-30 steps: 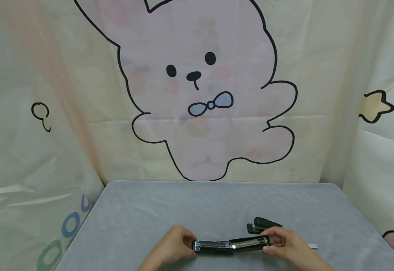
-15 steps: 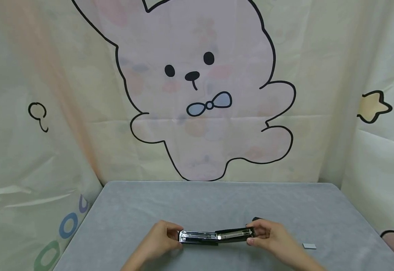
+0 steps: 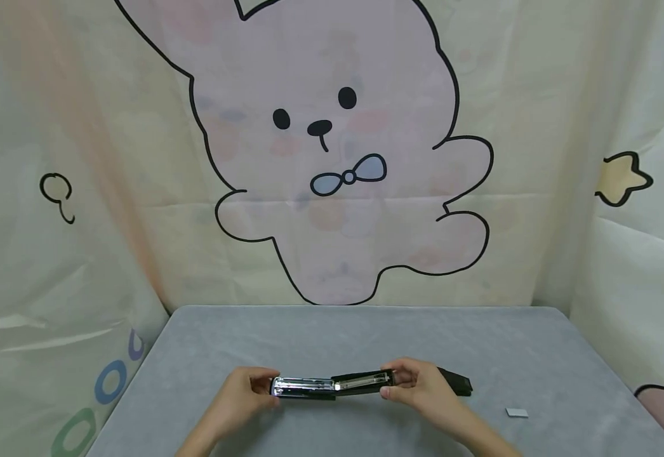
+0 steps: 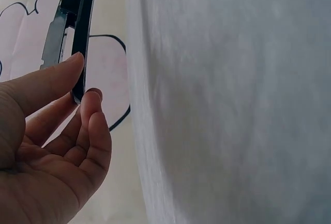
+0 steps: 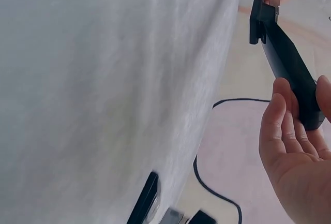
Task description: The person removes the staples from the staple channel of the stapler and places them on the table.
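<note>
A black stapler [image 3: 303, 388], swung wide open so its metal inside faces up, is held above the table between both hands. My left hand [image 3: 239, 395] pinches its left end between thumb and fingers, as the left wrist view also shows. At the other end, my right hand [image 3: 426, 390] grips the stapler's cover [image 5: 295, 66] with thumb and fingertips. Behind the right hand sits a second black stapler [image 3: 459, 382], mostly hidden by that hand in the head view. Parts of this second stapler [image 5: 144, 199] appear at the bottom of the right wrist view.
A small pale grey block [image 3: 517, 412], perhaps a strip of staples, lies right of the right hand. The table [image 3: 286, 336] has a grey-blue cloth cover. A curtain [image 3: 355, 254] with a cartoon animal hangs behind it, and more curtain closes both sides.
Both hands have carried the opened stapler leftward and slightly up in the head view. The right hand now covers more of the second stapler's left part. The grip looks the same.
</note>
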The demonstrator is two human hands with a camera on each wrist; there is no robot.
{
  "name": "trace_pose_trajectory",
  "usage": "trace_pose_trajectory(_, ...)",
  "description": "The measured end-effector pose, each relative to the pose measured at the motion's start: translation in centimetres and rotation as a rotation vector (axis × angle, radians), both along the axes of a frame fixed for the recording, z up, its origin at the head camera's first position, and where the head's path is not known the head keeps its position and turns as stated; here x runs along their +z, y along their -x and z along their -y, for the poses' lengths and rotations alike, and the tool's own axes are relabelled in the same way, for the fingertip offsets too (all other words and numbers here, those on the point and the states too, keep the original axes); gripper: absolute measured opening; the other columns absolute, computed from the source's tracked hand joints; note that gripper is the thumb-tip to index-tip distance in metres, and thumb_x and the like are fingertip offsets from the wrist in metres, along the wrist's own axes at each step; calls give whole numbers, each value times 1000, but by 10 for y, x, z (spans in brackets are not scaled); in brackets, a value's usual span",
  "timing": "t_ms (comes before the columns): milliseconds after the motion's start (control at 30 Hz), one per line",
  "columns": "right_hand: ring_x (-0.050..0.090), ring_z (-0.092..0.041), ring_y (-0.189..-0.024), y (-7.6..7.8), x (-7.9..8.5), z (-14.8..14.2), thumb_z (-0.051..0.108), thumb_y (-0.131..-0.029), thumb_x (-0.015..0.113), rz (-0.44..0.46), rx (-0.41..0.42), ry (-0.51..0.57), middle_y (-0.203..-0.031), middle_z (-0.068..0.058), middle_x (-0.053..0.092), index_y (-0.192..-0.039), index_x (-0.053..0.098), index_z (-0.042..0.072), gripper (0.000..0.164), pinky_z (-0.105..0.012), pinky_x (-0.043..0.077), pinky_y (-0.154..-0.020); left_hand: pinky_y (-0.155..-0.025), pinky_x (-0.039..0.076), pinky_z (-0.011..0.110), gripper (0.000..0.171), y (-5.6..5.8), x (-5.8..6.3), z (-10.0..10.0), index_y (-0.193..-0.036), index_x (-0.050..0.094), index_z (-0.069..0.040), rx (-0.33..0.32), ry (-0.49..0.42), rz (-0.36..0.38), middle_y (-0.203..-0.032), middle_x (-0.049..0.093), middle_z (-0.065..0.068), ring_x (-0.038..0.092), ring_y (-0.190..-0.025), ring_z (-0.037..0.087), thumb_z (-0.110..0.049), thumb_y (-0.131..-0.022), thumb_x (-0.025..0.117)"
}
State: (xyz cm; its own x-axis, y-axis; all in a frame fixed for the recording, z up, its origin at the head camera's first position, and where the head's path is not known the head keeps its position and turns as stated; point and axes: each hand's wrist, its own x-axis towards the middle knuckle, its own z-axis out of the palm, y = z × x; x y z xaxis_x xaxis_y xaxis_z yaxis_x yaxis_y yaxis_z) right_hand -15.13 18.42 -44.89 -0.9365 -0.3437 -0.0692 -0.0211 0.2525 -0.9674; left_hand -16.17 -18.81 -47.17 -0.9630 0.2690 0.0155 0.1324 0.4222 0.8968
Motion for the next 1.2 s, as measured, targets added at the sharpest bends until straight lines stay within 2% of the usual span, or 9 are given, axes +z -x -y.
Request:
trace_pose_trajectory(233,75,-26,-88,8,4,26,12,-89,83,-28,23,23,-94,-7,76,-122,68,-5,40,-35,60,-76,-63,53,26,48,1,-2,20,-119,69,15,49,5,-31,-87,72,7,63,-71,10,9,-74,85)
trace_pose_trajectory(333,74,-27,-88,11,3,38,12,-89,83,-33,25,24,-93,-7,75,-122,68,-4,40,-34,58,-75,-62,53,26,48,2,-3,28,-120,69,16,73,14,-37,-86,71,8,62,-70,10,10,-74,85)
trace_pose_trajectory(500,71,-22,-83,16,-1,55,13,-89,83,-45,20,11,-90,-5,74,-126,68,-5,43,-39,58,-73,-61,53,26,48,4,-3,43,-119,69,15,101,26,-27,-87,72,9,62,-69,10,11,-74,84)
trace_pose_trajectory(667,69,-17,-78,21,-4,73,12,-87,85,-72,-3,1,-88,-4,75,-125,69,-4,44,-33,56,-69,-62,52,26,50,7,-1,57,-120,68,17,133,39,-32,-86,71,9,61,-69,10,11,-73,84)
trace_pose_trajectory(867,71,-17,-80,29,-7,93,7,-87,84,-49,-10,40,-87,-6,76,-119,72,-1,36,-31,55,-70,-64,52,25,51,14,-4,71,-120,67,18,143,82,-66,-86,71,9,61,-70,7,11,-73,83)
trace_pose_trajectory(1033,69,-15,-76,34,-11,105,1,-85,84,-50,-15,55,-84,-6,75,-112,73,-2,29,-28,54,-65,-63,50,25,50,17,-8,79,-119,68,17,166,117,-47,-83,68,6,57,-70,7,11,-71,84)
trace_pose_trajectory(1200,67,-14,-74,36,-17,112,-3,-84,83,-35,-16,62,-82,-6,74,-109,73,-4,28,-25,53,-63,-61,47,25,48,18,-12,80,-115,70,15,200,125,5,-78,62,4,53,-69,11,12,-69,86)
